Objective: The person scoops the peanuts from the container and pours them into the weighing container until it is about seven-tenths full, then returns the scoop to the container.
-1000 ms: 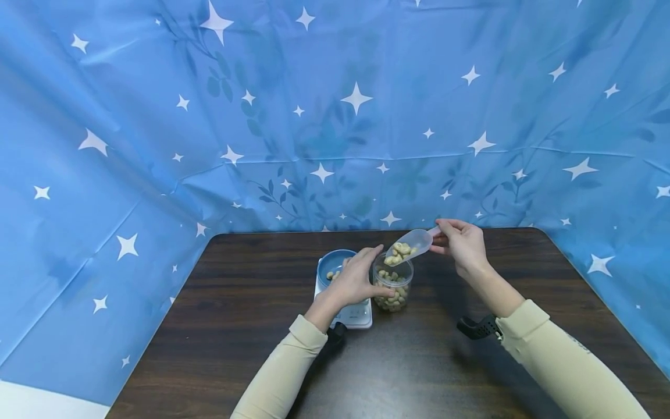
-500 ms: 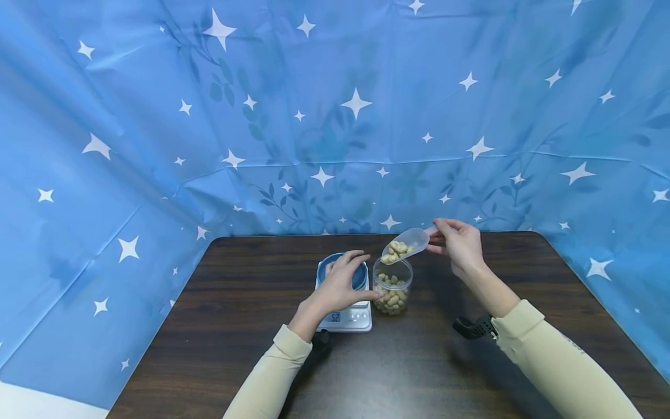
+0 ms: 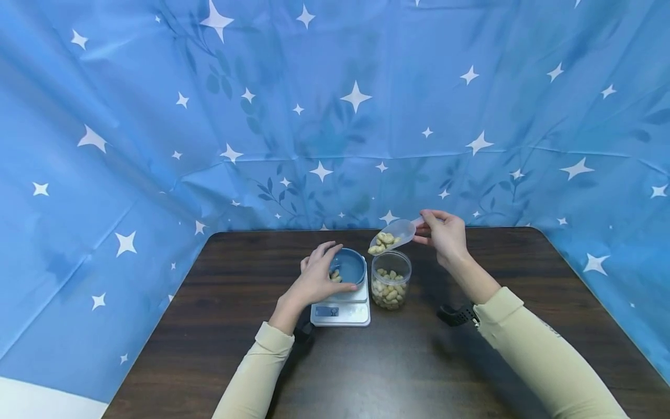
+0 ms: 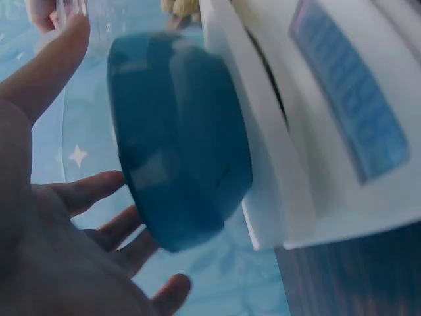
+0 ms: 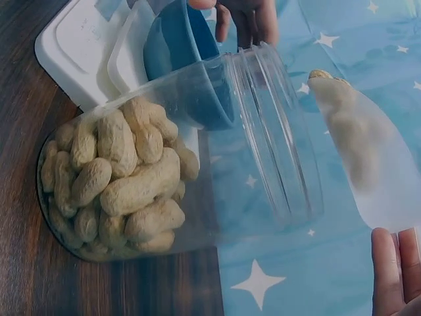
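Observation:
A blue bowl [image 3: 352, 265] with some peanuts [image 3: 335, 276] in it stands on a white kitchen scale [image 3: 352, 315]. My left hand [image 3: 313, 280] reaches around the bowl's left side with fingers spread; in the left wrist view, fingertips are at its rim and the thumb is apart from it. To the right of the scale is a clear open jar [image 5: 263, 131], partly filled with peanuts [image 5: 141, 187]. Above the jar's mouth, my right hand [image 3: 445, 237] pinches the handle of a translucent scoop [image 3: 404, 229]. Peanuts lie in the scoop, whose tip points left toward the bowl.
The dark wooden table [image 3: 235, 302] carries the scale and jar near its back edge. Behind it hangs a blue cloth [image 3: 314, 116] with white stars. Digits show on the scale's display [image 3: 327, 312], too small to read surely.
My left hand has moved left from beside the jar to the bowl, uncovering the scale's display. The loaded scoop in my right hand has shifted left over the jar.

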{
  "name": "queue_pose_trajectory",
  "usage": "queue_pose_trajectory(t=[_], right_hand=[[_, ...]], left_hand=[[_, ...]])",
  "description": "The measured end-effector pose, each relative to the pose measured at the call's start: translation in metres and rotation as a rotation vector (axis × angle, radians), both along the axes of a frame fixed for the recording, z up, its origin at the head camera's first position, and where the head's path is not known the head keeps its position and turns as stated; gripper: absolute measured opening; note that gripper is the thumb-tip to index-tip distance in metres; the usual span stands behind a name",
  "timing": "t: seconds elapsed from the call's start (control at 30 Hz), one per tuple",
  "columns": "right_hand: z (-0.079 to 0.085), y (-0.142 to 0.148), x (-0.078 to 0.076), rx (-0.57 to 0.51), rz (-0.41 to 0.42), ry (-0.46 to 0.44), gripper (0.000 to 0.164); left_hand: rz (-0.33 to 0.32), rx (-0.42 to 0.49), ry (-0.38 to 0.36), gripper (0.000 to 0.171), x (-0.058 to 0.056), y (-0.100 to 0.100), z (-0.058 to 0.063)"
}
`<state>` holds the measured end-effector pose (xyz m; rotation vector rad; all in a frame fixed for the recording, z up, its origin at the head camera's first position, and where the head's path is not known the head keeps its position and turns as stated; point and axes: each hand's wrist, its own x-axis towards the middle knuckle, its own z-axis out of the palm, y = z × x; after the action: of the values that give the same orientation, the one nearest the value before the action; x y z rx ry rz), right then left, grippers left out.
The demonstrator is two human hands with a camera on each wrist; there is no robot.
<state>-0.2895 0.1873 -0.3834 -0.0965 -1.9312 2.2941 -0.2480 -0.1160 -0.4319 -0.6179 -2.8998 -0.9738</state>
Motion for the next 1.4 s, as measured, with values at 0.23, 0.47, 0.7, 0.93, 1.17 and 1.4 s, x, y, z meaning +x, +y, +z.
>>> queue_pose_trajectory(t=[0.23, 0.47, 0.7, 0.93, 1.17, 1.4], right_hand=[[-0.002, -0.016, -0.007, 0.039, 0.027, 0.018, 0.041], [-0.007, -0.031, -0.011, 0.097, 0.041, 0.011, 0.037], [-0.011, -0.041, -0.016, 0.145, 0.022, 0.032, 0.032], [-0.008, -0.05, -0.013, 0.272, 0.018, 0.073, 0.035], [-0.006, -0.056, -0.013, 0.412, -0.007, 0.159, 0.034], [-0.001, -0.054, -0.012, 0.434, -0.018, 0.227, 0.031]], left_hand=[[0.015, -0.026, -0.117, 0.116, -0.004, -0.015, -0.001], [0.039, -0.012, -0.189, 0.121, -0.007, -0.023, -0.004], [0.04, -0.002, -0.236, 0.122, -0.009, -0.025, -0.005], [0.045, 0.005, -0.241, 0.121, -0.009, -0.024, -0.006], [0.045, 0.014, -0.238, 0.12, -0.009, -0.024, -0.006], [0.039, 0.035, -0.236, 0.12, -0.009, -0.024, -0.008]])
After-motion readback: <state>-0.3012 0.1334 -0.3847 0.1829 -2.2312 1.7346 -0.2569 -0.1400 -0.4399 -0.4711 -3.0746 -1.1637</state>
